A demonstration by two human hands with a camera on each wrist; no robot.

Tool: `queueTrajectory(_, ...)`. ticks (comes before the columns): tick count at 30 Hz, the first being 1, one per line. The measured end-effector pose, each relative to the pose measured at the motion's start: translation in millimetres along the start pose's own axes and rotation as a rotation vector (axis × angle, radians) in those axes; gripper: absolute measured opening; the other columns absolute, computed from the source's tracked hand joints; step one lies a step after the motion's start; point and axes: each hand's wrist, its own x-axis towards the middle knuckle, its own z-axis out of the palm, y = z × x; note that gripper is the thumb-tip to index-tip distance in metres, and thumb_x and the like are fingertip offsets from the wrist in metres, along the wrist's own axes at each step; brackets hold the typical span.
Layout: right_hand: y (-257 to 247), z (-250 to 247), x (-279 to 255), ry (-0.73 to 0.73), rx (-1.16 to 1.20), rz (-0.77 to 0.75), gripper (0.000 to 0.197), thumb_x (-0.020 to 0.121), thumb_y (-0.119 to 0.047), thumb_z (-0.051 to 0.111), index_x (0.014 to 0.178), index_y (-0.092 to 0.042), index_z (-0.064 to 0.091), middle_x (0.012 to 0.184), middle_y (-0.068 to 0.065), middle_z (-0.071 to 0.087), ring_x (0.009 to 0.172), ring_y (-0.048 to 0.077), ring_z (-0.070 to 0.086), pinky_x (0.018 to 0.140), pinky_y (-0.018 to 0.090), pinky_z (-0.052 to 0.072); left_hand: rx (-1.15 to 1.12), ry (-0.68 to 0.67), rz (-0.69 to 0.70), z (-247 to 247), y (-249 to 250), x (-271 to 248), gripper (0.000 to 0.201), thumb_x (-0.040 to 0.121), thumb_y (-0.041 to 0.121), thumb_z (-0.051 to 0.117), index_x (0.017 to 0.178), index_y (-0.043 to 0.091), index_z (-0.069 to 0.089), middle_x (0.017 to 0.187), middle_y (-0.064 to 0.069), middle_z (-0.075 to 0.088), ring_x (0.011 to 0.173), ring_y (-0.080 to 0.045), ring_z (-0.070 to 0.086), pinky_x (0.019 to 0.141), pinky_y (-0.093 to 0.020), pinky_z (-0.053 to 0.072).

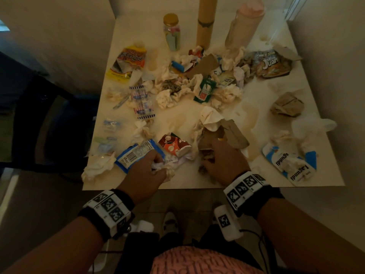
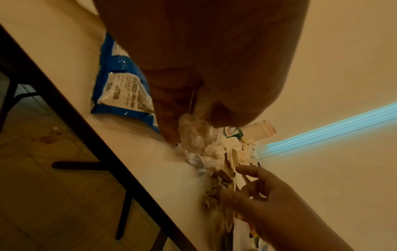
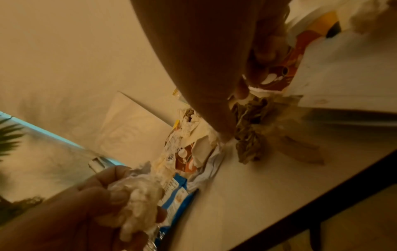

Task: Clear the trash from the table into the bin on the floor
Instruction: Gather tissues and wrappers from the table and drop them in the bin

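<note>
A white table (image 1: 260,89) is strewn with trash. Near its front edge my left hand (image 1: 156,165) grips a crumpled white tissue (image 2: 193,134), and its fingers also lie on a blue-and-white wrapper (image 1: 134,155). My right hand (image 1: 213,149) reaches over flattened brown cardboard (image 1: 235,135). Its fingers curl into a wad of crumpled brown paper (image 3: 249,129) beside a crushed red patterned cup (image 1: 173,146). The palm hides most of its fingers in the head view. No bin is clearly visible.
Further back lie several tissues, snack bags (image 1: 126,62), a green wrapper (image 1: 205,89), a glass jar (image 1: 172,32), a cardboard tube (image 1: 205,22) and a wrapped roll (image 1: 243,26). A torn blue-and-white packet (image 1: 290,161) lies front right. A dark chair-like shape (image 1: 49,119) stands left of the table.
</note>
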Motion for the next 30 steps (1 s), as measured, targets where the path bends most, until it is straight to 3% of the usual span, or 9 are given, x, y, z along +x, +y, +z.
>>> queueTrajectory(3, -5, 4, 0, -0.086, -0.211, -0.003, 0.08, 0.075, -0.051, 0.067, 0.14, -0.027, 0.025, 0.132, 0.009, 0.041, 0.12, 0.032, 0.047, 0.092, 0.044, 0.045, -0.063, -0.015, -0.036, -4, -4, -1, 0.026, 0.084, 0.004, 0.059, 0.082, 0.027, 0.047, 0.078, -0.001, 0.058, 0.066, -0.014, 0.065, 0.06, -0.042, 0.06)
queueTrajectory(8, -8, 15, 7, -0.144, -0.207, -0.005, 0.046, 0.091, -0.021, 0.052, 0.135, -0.021, 0.04, 0.134, 0.008, 0.044, 0.12, 0.031, 0.049, 0.09, 0.044, 0.047, -0.075, -0.038, -0.017, -8, -6, 0, 0.049, 0.087, 0.001, 0.052, 0.122, 0.036, 0.052, 0.108, 0.011, 0.055, 0.081, -0.012, 0.062, 0.066, -0.031, 0.06)
queueTrajectory(12, -6, 11, 7, -0.199, -0.149, -0.05, 0.032, 0.093, -0.015, 0.044, 0.124, -0.016, 0.052, 0.131, 0.009, 0.049, 0.119, 0.028, 0.049, 0.097, 0.041, 0.044, 0.055, -0.024, 0.0, -4, -5, 7, 0.033, 0.093, 0.007, 0.045, 0.106, 0.03, 0.065, 0.106, -0.001, 0.05, 0.084, -0.015, 0.055, 0.067, -0.03, 0.055)
queueTrajectory(15, -5, 5, -2, -0.122, -0.063, -0.053, 0.031, 0.09, -0.017, 0.047, 0.121, -0.018, 0.053, 0.121, 0.006, 0.051, 0.111, 0.027, 0.052, 0.09, 0.04, 0.046, 0.122, -0.018, 0.015, 4, 3, 14, 0.024, 0.094, 0.011, 0.046, 0.1, 0.023, 0.066, 0.095, -0.002, 0.046, 0.077, -0.014, 0.051, 0.058, -0.019, 0.039)
queueTrajectory(17, -3, 1, -12, -0.075, -0.017, -0.057, 0.03, 0.088, -0.018, 0.052, 0.118, -0.02, 0.053, 0.116, 0.004, 0.049, 0.104, 0.025, 0.052, 0.084, 0.036, 0.046, 0.157, -0.051, 0.065, 12, 11, 16, 0.017, 0.091, 0.014, 0.053, 0.102, 0.023, 0.062, 0.096, 0.001, 0.043, 0.08, -0.013, 0.047, 0.061, -0.018, 0.034)
queueTrajectory(19, -1, -3, -21, -0.051, 0.012, -0.053, 0.024, 0.086, -0.019, 0.057, 0.11, -0.02, 0.055, 0.115, 0.003, 0.046, 0.101, 0.025, 0.051, 0.079, 0.031, 0.042, 0.207, -0.099, 0.132, 23, 17, 19, 0.018, 0.091, 0.018, 0.055, 0.108, 0.021, 0.061, 0.104, 0.001, 0.042, 0.088, -0.012, 0.046, 0.069, -0.018, 0.037)
queueTrajectory(23, 7, -3, -29, -0.082, 0.094, -0.047, 0.02, 0.082, -0.012, 0.064, 0.101, -0.016, 0.059, 0.111, 0.005, 0.052, 0.099, 0.022, 0.052, 0.075, 0.023, 0.035, 0.326, -0.143, 0.193, 42, 18, 22, 0.022, 0.094, 0.023, 0.054, 0.115, 0.018, 0.06, 0.115, -0.007, 0.043, 0.095, -0.022, 0.05, 0.082, -0.035, 0.048)
queueTrajectory(26, 3, -6, -28, -0.103, 0.159, -0.063, 0.02, 0.083, -0.004, 0.058, 0.099, -0.014, 0.059, 0.101, 0.005, 0.062, 0.096, 0.021, 0.057, 0.074, 0.025, 0.041, 0.431, -0.197, 0.211, 48, 15, 24, 0.021, 0.096, 0.023, 0.051, 0.116, 0.019, 0.058, 0.119, -0.006, 0.044, 0.093, -0.022, 0.053, 0.081, -0.037, 0.051)
queueTrajectory(30, -7, -5, -19, -0.116, 0.199, -0.089, 0.026, 0.082, 0.003, 0.05, 0.098, -0.015, 0.058, 0.096, 0.003, 0.059, 0.09, 0.022, 0.055, 0.073, 0.027, 0.041, 0.553, -0.255, 0.313, 54, 11, 24, 0.021, 0.095, 0.017, 0.05, 0.115, 0.019, 0.056, 0.115, -0.005, 0.049, 0.093, -0.022, 0.055, 0.078, -0.035, 0.051)
